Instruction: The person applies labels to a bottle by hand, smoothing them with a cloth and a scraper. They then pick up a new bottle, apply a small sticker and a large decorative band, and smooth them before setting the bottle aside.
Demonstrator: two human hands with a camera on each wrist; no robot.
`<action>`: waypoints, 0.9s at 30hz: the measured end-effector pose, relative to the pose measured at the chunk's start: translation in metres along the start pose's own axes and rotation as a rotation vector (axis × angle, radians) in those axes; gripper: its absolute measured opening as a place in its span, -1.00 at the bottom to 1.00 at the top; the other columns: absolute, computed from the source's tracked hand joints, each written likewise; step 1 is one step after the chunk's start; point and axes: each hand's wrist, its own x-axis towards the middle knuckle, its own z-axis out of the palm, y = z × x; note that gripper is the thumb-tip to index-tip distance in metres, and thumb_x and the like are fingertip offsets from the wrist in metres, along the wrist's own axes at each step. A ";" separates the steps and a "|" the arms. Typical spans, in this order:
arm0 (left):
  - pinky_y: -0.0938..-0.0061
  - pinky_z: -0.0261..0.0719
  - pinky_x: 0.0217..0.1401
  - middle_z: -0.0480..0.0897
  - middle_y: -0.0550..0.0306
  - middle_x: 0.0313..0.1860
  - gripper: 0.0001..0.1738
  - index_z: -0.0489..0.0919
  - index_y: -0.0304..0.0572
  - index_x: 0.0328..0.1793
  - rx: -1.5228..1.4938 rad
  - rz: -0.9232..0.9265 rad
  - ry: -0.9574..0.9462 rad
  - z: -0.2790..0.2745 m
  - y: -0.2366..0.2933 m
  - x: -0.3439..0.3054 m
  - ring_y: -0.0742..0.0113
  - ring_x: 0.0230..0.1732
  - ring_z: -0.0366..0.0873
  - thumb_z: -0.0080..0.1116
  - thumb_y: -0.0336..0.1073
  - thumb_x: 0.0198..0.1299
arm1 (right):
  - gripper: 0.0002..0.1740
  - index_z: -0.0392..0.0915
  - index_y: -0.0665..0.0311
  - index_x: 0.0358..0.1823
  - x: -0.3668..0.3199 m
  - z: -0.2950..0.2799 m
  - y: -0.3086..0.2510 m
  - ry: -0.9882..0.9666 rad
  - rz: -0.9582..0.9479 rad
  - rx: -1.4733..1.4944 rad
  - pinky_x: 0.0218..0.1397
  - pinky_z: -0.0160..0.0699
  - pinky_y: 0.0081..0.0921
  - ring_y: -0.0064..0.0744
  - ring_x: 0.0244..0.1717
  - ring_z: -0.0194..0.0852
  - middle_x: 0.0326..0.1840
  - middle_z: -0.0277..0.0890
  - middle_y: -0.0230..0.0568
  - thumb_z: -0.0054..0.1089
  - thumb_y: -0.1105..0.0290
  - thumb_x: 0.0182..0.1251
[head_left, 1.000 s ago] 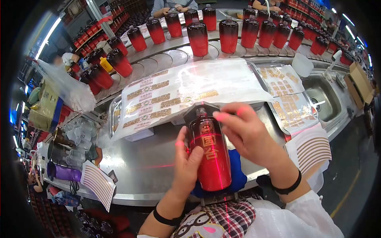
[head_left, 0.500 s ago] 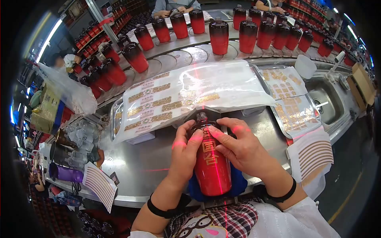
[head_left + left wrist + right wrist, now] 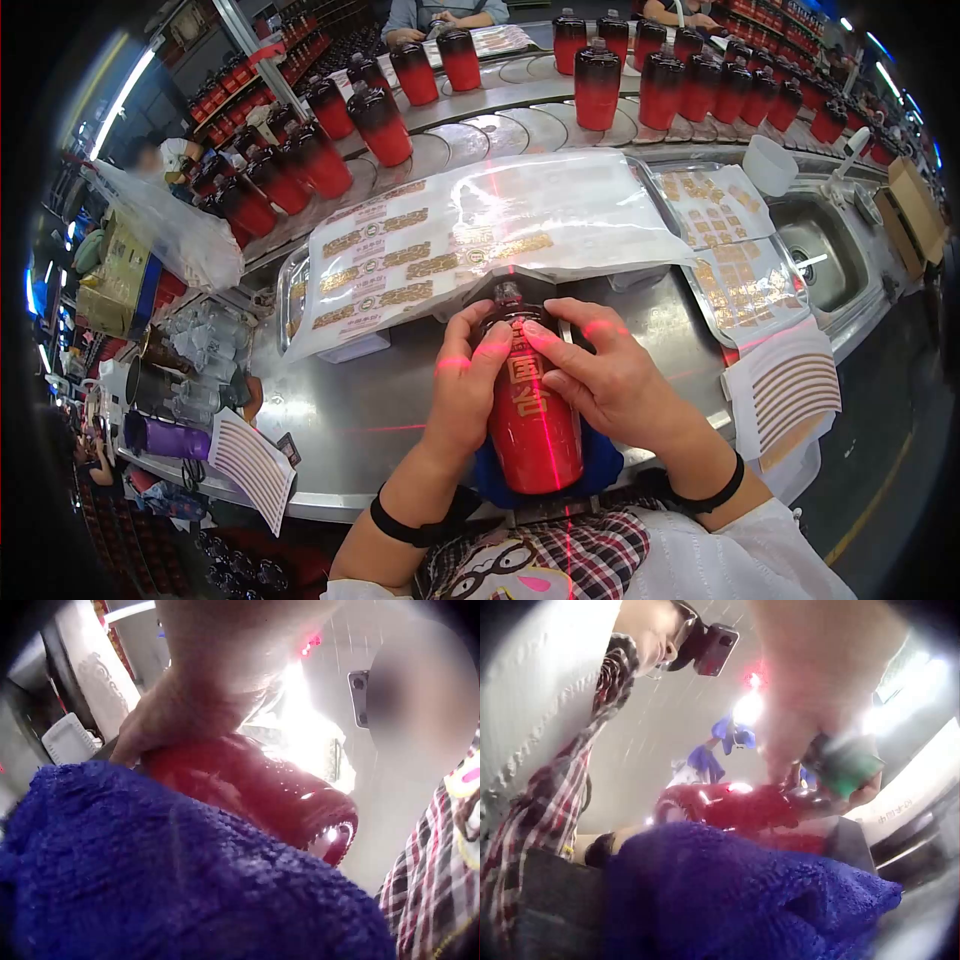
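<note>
A glossy red bottle [image 3: 535,450] with a dark neck and gold characters [image 3: 527,385] leans back on a blue cloth [image 3: 605,462], its base towards the person. My left hand [image 3: 460,390] holds its left shoulder, the thumb lying on the front near the top character. On the other side my right hand [image 3: 625,385] grips the right shoulder, thumb pressed beside the left one. Both thumbs partly cover the upper emblem. In the right wrist view a dark green, blurred piece [image 3: 847,769] shows by the right fingers; I cannot tell what it is.
Behind the bottle lies a sheet of gold decals [image 3: 400,260] on a tray. Smaller decals [image 3: 735,275] and a sink [image 3: 815,245] are at the right. Striped sheets [image 3: 250,465] hang over the table's front edge. Red bottles [image 3: 597,95] stand along a curved conveyor.
My right hand came down from the bottle's neck to its shoulder and its thumb met the front; the left thumb moved up. Since then the hands hold still. Conveyor bottles have shifted.
</note>
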 end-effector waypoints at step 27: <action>0.29 0.25 0.49 0.22 -0.20 0.48 0.09 -0.24 -0.44 0.63 0.262 0.150 -0.049 0.000 -0.014 -0.032 0.15 0.42 0.30 0.26 -0.15 0.27 | -0.70 0.49 0.30 0.05 0.054 -0.031 0.001 -0.137 0.058 0.118 -0.17 0.63 -0.20 0.10 -0.27 0.66 -0.26 0.65 0.03 0.23 0.44 0.32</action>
